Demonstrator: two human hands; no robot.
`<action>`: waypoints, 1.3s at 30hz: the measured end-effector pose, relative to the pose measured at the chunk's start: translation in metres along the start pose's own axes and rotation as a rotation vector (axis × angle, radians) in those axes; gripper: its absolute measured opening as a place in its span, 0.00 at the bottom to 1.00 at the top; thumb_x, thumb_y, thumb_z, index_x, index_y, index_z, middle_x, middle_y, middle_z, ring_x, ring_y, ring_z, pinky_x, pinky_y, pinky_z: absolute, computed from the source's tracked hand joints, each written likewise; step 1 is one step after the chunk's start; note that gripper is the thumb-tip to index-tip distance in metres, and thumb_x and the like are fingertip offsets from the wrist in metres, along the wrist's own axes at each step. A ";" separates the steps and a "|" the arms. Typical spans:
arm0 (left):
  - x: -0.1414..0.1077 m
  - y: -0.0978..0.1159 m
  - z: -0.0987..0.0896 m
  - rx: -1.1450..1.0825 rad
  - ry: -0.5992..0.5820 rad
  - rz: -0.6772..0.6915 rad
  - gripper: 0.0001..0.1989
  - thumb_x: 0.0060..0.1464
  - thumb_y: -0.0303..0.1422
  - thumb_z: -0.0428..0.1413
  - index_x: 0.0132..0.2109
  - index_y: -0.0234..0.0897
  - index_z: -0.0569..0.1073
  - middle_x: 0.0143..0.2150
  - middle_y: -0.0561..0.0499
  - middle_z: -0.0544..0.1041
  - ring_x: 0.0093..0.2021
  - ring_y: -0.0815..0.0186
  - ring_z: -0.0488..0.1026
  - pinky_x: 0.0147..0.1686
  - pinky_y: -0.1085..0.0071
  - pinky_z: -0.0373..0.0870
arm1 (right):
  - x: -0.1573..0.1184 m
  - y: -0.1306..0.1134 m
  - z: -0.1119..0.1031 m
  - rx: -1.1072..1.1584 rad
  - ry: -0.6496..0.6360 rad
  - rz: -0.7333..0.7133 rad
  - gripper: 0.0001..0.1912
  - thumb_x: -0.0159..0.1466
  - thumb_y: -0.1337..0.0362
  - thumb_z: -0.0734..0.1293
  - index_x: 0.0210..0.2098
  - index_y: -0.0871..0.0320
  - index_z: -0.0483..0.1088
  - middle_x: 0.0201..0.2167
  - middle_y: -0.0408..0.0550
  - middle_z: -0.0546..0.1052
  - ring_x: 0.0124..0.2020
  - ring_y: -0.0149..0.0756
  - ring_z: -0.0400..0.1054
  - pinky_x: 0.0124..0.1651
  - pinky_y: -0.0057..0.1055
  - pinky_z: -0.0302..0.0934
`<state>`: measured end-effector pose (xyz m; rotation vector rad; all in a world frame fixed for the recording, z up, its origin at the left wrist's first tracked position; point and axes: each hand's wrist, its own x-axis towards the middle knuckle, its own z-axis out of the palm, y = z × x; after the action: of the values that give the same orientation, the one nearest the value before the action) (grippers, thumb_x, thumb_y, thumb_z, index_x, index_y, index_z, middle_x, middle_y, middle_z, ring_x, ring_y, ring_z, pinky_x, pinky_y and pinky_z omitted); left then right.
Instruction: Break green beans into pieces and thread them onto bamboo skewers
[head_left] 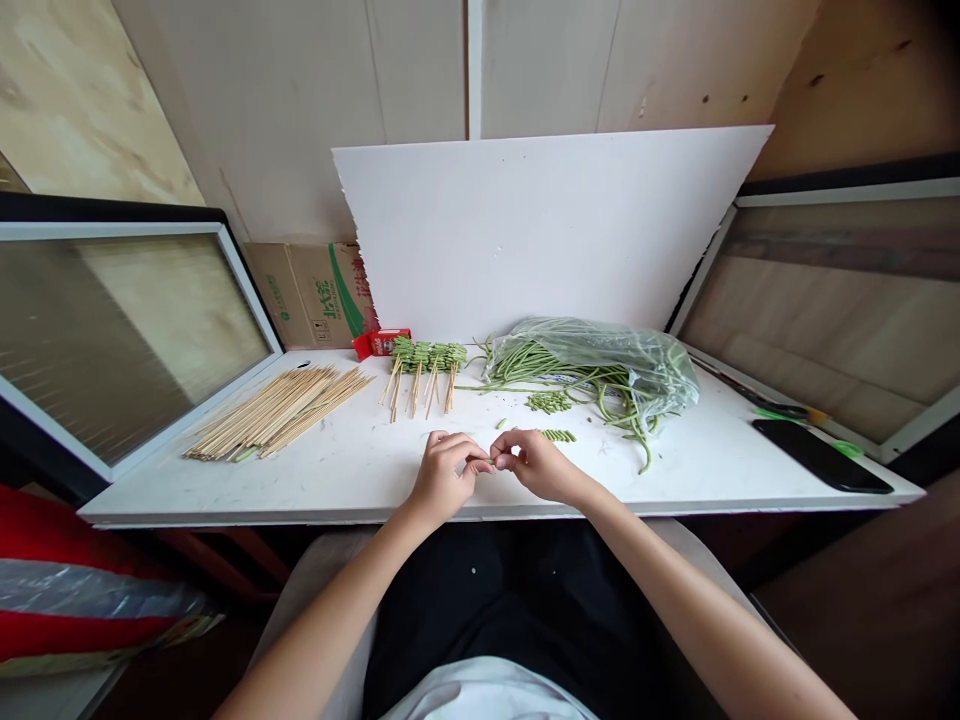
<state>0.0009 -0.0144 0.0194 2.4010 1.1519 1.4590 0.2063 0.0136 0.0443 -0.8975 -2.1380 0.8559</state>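
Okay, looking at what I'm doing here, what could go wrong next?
Your right hand could brush the row of cut bean pieces just beyond it and scatter them. The black phone lies near the table's front edge, so a nudge might tip it off. The small piece at your fingertips might slip.

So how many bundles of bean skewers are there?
4, side by side: leftmost bundle, second, third and rightmost, between bare skewers and long beans. Some may be hidden underneath.
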 end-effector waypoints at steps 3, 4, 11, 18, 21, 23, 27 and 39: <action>0.003 0.009 -0.005 -0.036 0.017 -0.048 0.08 0.62 0.29 0.62 0.33 0.41 0.79 0.33 0.52 0.83 0.35 0.63 0.78 0.46 0.62 0.65 | 0.001 0.001 -0.001 0.214 -0.059 0.055 0.11 0.66 0.57 0.70 0.34 0.57 0.77 0.30 0.47 0.78 0.35 0.37 0.70 0.41 0.33 0.63; 0.005 0.012 -0.006 -0.041 0.024 -0.059 0.08 0.62 0.29 0.62 0.33 0.41 0.79 0.33 0.51 0.83 0.35 0.62 0.78 0.45 0.62 0.66 | 0.001 0.001 -0.001 0.269 -0.057 0.066 0.13 0.65 0.53 0.71 0.34 0.57 0.77 0.30 0.46 0.77 0.33 0.36 0.68 0.39 0.32 0.63; 0.010 0.028 -0.014 -0.093 0.080 -0.122 0.09 0.64 0.33 0.61 0.33 0.40 0.80 0.33 0.49 0.83 0.34 0.61 0.78 0.43 0.63 0.69 | 0.001 -0.008 0.008 0.553 -0.040 0.116 0.24 0.61 0.40 0.73 0.32 0.56 0.72 0.26 0.43 0.70 0.26 0.32 0.60 0.32 0.31 0.59; 0.012 0.022 -0.012 -0.257 -0.107 -0.188 0.15 0.70 0.37 0.54 0.37 0.37 0.80 0.31 0.48 0.81 0.34 0.62 0.78 0.40 0.67 0.71 | -0.002 -0.021 0.002 -0.133 0.322 -0.222 0.10 0.70 0.68 0.62 0.35 0.53 0.75 0.32 0.50 0.78 0.41 0.45 0.65 0.43 0.40 0.62; 0.009 0.015 -0.007 -0.201 -0.088 -0.206 0.12 0.69 0.34 0.55 0.38 0.38 0.80 0.32 0.48 0.82 0.34 0.62 0.78 0.42 0.66 0.71 | -0.003 -0.023 0.002 -0.249 0.344 -0.318 0.12 0.71 0.70 0.62 0.38 0.53 0.77 0.33 0.52 0.79 0.41 0.46 0.64 0.46 0.44 0.64; 0.007 0.010 -0.004 -0.095 -0.038 -0.201 0.09 0.66 0.30 0.58 0.37 0.39 0.81 0.33 0.49 0.83 0.35 0.61 0.78 0.45 0.64 0.70 | -0.002 -0.022 0.003 -0.292 0.339 -0.342 0.10 0.72 0.67 0.64 0.40 0.52 0.78 0.35 0.52 0.79 0.41 0.47 0.64 0.46 0.45 0.65; 0.002 -0.001 0.002 0.034 0.017 -0.159 0.08 0.63 0.26 0.59 0.38 0.40 0.83 0.35 0.49 0.84 0.36 0.60 0.79 0.47 0.62 0.68 | -0.003 -0.016 0.006 -0.362 0.297 -0.333 0.06 0.72 0.65 0.67 0.41 0.52 0.78 0.36 0.52 0.79 0.42 0.47 0.65 0.45 0.43 0.65; -0.005 -0.013 0.011 0.002 -0.063 -0.124 0.13 0.57 0.19 0.58 0.32 0.40 0.82 0.32 0.53 0.85 0.34 0.64 0.80 0.48 0.63 0.66 | 0.001 0.015 0.027 -0.030 0.260 -0.081 0.15 0.59 0.81 0.64 0.32 0.55 0.76 0.32 0.47 0.78 0.40 0.41 0.68 0.42 0.34 0.62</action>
<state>0.0007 -0.0054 0.0041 2.3128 1.2637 1.3364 0.1902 0.0142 0.0177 -0.8798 -1.9506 0.6310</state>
